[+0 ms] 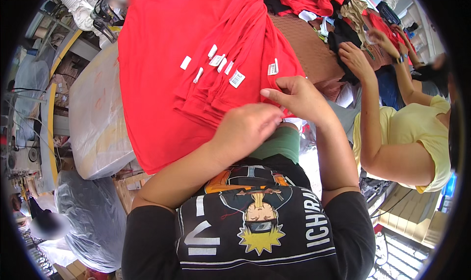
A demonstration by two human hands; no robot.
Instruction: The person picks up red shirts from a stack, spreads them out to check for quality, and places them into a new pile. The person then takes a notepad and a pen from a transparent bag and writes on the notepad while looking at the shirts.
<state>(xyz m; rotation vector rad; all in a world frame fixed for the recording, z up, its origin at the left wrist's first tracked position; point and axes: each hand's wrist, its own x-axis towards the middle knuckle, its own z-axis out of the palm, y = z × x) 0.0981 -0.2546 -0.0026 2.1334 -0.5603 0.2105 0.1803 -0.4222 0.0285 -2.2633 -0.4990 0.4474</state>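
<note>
Red shirts [147,83] lie spread in front of me, several more overlapped in a fanned stack on top. White labels [237,79] stick out from their edges. At the near right corner of the stack, my left hand [250,130] is slightly blurred, its fingers drawn together at the red cloth's edge. Just beyond it, my right hand [301,101] grips the edge of the top shirt. Its thumb lies over the cloth and the other fingers are partly hidden.
To the left stands a plastic-wrapped block [95,113], with a grey plastic-covered bundle [91,221] nearer. A brown cloth surface [311,42] at the far right carries more garments. Beside it, a person in a yellow top [402,137] handles dark cloth [343,39].
</note>
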